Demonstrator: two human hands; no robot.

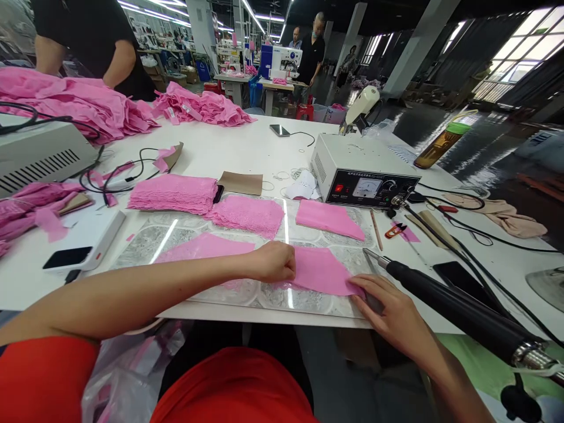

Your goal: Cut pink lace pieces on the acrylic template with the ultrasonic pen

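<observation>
A cut pink fabric piece (324,271) lies on the marbled, glossy mat (238,296) in front of me. My left hand (275,262) is closed at its left edge, fingers curled down on the cloth. At the lower right corner, my right hand (381,302) pinches the cloth between thumb and fingers. Another pink piece (207,245) lies flat, partly behind my left forearm. Beyond my hands are a tall stack of pink pieces (174,194), a lower stack (249,214) and a folded pink piece (329,219). A black-handled pen-like tool (445,305) with a metal tip rests right of my right hand.
A control box (365,170) with a dial stands behind, its cables running right. Orange thread snips (395,230), a bottle (445,141) and a dark phone (467,285) lie to the right. Pink garments (74,106) are heaped far left, before a person in black (92,41).
</observation>
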